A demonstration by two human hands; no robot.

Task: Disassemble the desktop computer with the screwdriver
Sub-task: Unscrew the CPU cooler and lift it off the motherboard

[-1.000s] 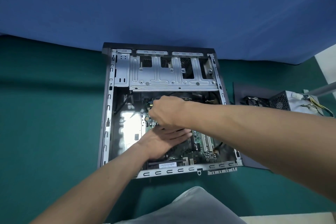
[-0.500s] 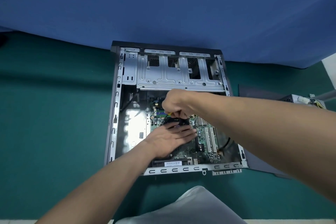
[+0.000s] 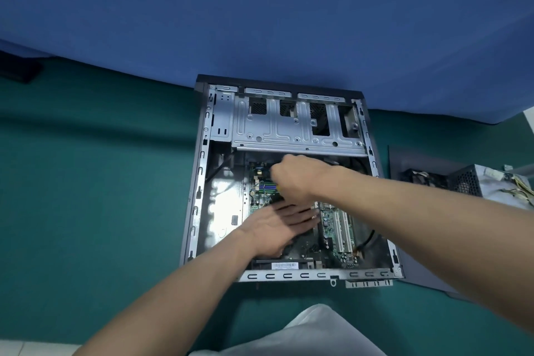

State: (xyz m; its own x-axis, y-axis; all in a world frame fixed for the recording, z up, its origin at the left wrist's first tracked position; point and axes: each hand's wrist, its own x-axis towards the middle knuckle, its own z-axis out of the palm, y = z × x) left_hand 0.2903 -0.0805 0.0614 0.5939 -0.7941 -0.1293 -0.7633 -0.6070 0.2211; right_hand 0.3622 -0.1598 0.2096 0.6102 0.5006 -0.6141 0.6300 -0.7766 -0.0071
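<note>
The open desktop case [image 3: 199,182] lies flat on the green cloth, its silver drive cage [image 3: 291,130] at the far end. Inside sits the green motherboard [image 3: 338,228]. My left hand [image 3: 277,225] lies flat, fingers straight, pressing on the dark part in the middle of the board. Just above it my right hand [image 3: 297,179] is curled into a fist around the screwdriver, of which only a sliver of yellow handle [image 3: 278,188] shows. The tool's tip is hidden under the hand.
A removed power supply [image 3: 476,182] with loose cables rests on the dark side panel [image 3: 404,159] to the right of the case. A blue cloth backdrop [image 3: 260,23] rises behind the case. A dark object [image 3: 20,69] lies at far left. White fabric [image 3: 312,332] shows at the bottom.
The view has shifted, so the case sits further right in frame. My right fist has twisted slightly over the board. The left hand stays flat on the same spot.
</note>
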